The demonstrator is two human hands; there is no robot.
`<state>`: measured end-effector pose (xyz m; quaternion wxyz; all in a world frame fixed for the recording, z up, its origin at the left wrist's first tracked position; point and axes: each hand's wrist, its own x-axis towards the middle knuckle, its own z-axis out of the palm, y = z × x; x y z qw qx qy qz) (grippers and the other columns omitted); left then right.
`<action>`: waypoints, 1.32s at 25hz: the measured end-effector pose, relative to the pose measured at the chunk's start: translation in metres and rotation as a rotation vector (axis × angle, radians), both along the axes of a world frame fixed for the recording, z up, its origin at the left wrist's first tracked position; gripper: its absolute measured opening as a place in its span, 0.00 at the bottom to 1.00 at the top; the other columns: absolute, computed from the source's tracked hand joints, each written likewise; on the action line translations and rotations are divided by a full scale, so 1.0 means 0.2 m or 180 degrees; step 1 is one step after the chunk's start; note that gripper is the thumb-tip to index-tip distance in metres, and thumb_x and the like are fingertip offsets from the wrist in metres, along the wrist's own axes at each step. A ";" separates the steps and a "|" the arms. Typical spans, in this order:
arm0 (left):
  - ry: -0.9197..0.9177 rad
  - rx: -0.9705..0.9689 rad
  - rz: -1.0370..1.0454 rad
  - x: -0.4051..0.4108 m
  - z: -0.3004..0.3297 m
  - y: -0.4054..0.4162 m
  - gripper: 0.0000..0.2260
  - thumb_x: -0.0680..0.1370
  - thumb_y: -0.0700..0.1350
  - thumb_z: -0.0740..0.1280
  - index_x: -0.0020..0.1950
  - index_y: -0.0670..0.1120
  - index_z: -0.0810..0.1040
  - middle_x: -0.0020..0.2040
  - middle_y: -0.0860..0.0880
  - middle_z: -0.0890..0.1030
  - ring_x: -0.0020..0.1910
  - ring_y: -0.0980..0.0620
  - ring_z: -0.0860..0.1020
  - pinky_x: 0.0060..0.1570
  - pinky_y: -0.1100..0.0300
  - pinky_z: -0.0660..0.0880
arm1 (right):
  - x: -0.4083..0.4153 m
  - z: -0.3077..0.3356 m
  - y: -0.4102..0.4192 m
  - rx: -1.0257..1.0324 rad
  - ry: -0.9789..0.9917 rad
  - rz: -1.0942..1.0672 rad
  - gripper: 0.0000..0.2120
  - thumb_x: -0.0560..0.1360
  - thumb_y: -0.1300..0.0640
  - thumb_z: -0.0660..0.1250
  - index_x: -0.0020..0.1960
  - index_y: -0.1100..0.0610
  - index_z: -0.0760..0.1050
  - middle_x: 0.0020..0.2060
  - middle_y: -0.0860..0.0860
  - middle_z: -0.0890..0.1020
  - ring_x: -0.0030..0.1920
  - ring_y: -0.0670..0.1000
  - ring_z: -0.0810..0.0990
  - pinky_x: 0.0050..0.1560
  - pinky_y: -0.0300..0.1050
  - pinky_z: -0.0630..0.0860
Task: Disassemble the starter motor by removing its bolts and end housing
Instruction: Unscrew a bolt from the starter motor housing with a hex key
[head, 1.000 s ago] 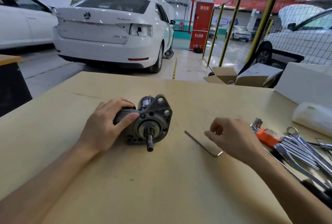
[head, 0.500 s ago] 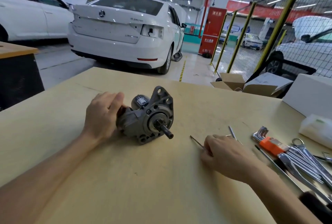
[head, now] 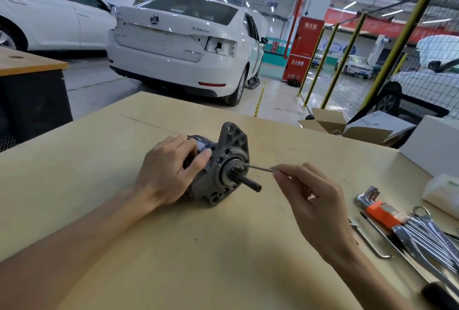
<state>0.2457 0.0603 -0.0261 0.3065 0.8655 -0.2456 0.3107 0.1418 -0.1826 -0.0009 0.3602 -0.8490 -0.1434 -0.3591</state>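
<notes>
1. Workshop bay behind, white sedan (head: 183,46) parked past the far edge of the tan wooden workbench (head: 173,247).
2. Left hand (head: 166,173) was wrapped over the dark cylindrical body of the grey metal starter motor (head: 223,168), fingers curled round it, pinning it to the bench near centre.
3. Motor lay on its side, flanged end housing (head: 233,145) and stubby black shaft (head: 250,184) facing right.
4. Right hand (head: 315,200) pinched a thin silver hex key (head: 259,168) between thumb and fingertips, its tip at the housing face just above the shaft.
5. Judgement: seat the tip fully in the bolt socket before turning, keep the key square, keep the motor pressed down so it can't roll.
6. Far right: orange-holdered hex key set (head: 380,210) and loose steel wrenches (head: 427,235) lay on the bench.
</notes>
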 end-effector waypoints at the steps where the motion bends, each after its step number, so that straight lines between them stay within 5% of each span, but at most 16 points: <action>1: -0.0146 0.0099 -0.0027 -0.02 0.01 0.00 0.22 0.79 0.61 0.51 0.35 0.47 0.68 0.33 0.53 0.71 0.35 0.50 0.70 0.35 0.56 0.63 | 0.00 0.00 0.02 -0.0003 -0.0061 0.0014 0.06 0.76 0.52 0.67 0.47 0.50 0.83 0.32 0.46 0.74 0.34 0.49 0.70 0.35 0.37 0.66; 8: -0.0625 -0.0288 -0.0076 -0.10 0.05 -0.06 0.22 0.80 0.52 0.56 0.29 0.45 0.72 0.27 0.51 0.72 0.28 0.50 0.70 0.28 0.58 0.66 | -0.01 0.01 0.09 0.0099 0.0029 -0.0005 0.05 0.73 0.51 0.68 0.46 0.43 0.82 0.34 0.45 0.70 0.37 0.49 0.70 0.35 0.34 0.65; 12: -0.0900 -0.0495 -0.0128 -0.10 0.08 -0.08 0.13 0.79 0.47 0.60 0.39 0.44 0.78 0.36 0.55 0.74 0.37 0.57 0.69 0.37 0.69 0.66 | 0.00 0.01 0.09 0.0210 0.0061 0.0014 0.07 0.73 0.54 0.70 0.45 0.41 0.80 0.34 0.45 0.70 0.37 0.49 0.70 0.34 0.34 0.66; 18: -0.0265 -0.0461 -0.0477 -0.12 0.08 -0.11 0.14 0.78 0.50 0.62 0.62 0.47 0.76 0.53 0.54 0.83 0.51 0.53 0.80 0.51 0.53 0.78 | 0.04 -0.01 0.04 0.0219 0.0170 -0.0097 0.12 0.75 0.60 0.70 0.46 0.42 0.80 0.33 0.47 0.69 0.35 0.50 0.70 0.39 0.52 0.76; 21: 0.0396 -0.0116 -0.0665 -0.13 0.07 -0.12 0.19 0.78 0.52 0.59 0.69 0.55 0.70 0.61 0.57 0.81 0.58 0.55 0.79 0.58 0.54 0.75 | 0.06 -0.04 0.02 0.0150 0.0332 -0.0157 0.12 0.76 0.58 0.69 0.44 0.40 0.78 0.34 0.48 0.72 0.35 0.48 0.70 0.36 0.41 0.71; 24: 0.0721 -0.0022 -0.0544 -0.13 0.10 -0.11 0.19 0.75 0.53 0.57 0.65 0.55 0.74 0.59 0.59 0.82 0.57 0.55 0.79 0.57 0.55 0.74 | 0.08 -0.04 0.00 -0.0224 0.0430 -0.0308 0.05 0.75 0.56 0.71 0.45 0.46 0.83 0.37 0.45 0.75 0.40 0.45 0.71 0.40 0.35 0.66; 27: 0.0666 0.0282 -0.0316 -0.09 0.19 -0.17 0.15 0.74 0.55 0.55 0.52 0.55 0.78 0.49 0.57 0.82 0.48 0.53 0.78 0.48 0.56 0.71 | 0.09 -0.01 -0.05 -0.0627 -0.0007 -0.0959 0.04 0.72 0.55 0.74 0.47 0.52 0.86 0.40 0.46 0.75 0.43 0.51 0.70 0.43 0.43 0.65; 33: 0.1621 0.1048 -0.0438 0.00 0.21 -0.23 0.17 0.85 0.53 0.46 0.43 0.55 0.69 0.48 0.50 0.78 0.52 0.49 0.73 0.58 0.48 0.69 | 0.06 0.08 0.00 0.0576 -0.0104 -0.0255 0.05 0.73 0.56 0.72 0.48 0.50 0.85 0.38 0.47 0.81 0.38 0.46 0.79 0.37 0.35 0.73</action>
